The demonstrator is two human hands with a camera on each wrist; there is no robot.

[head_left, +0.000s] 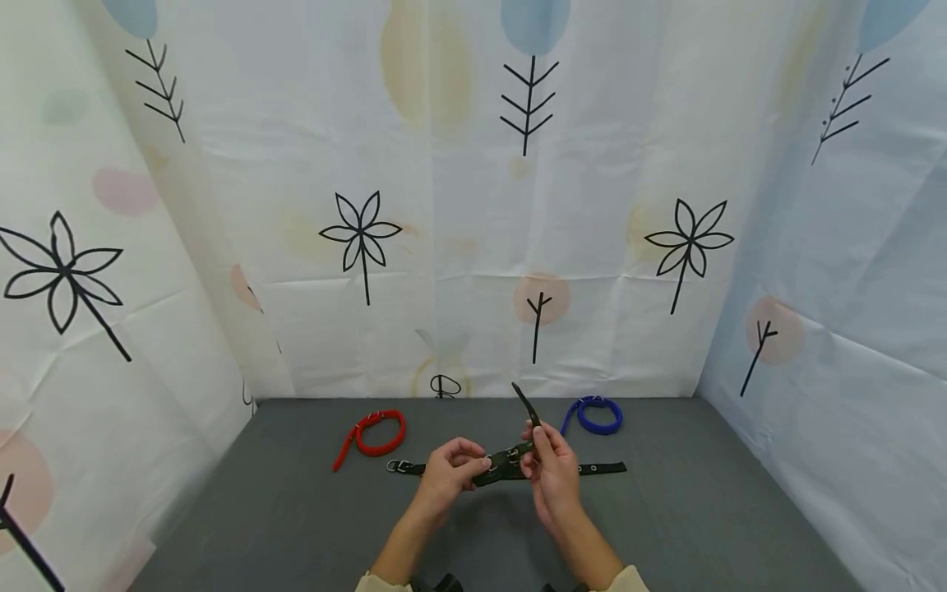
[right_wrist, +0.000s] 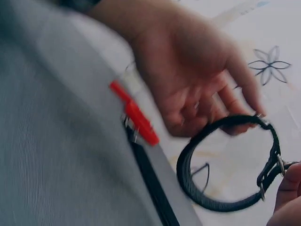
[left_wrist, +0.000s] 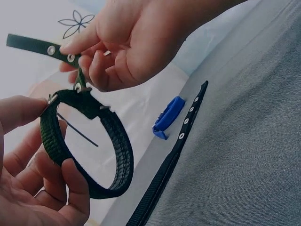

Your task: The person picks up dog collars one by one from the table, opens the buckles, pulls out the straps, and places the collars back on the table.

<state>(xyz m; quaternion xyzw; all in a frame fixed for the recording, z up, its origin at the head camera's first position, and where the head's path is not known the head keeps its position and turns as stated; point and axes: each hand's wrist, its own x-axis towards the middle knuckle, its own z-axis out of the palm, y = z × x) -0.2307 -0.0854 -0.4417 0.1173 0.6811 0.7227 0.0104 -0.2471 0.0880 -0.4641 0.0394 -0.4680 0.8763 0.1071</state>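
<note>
A dark green webbing collar [head_left: 491, 475] is held up between both hands, bent into a closed loop with metal fittings. My left hand [head_left: 447, 477] grips the loop's side, thumb and fingertips on the band near a metal fitting. With thumb and fingers, my right hand [head_left: 556, 473] pinches the strap's free end [left_wrist: 35, 45], which sticks out past the buckle. Metal eyelets show along that end in the left wrist view. Behind the hands, a second dark collar [head_left: 607, 469] lies stretched out flat on the table, its middle hidden by the hands and the held collar.
Toward the back left of the grey table [head_left: 296, 526] lies a coiled red collar [head_left: 381, 450]. A coiled blue collar [head_left: 601, 429] lies at the back right. White printed cloth [head_left: 473, 329] hangs behind the table and along both sides.
</note>
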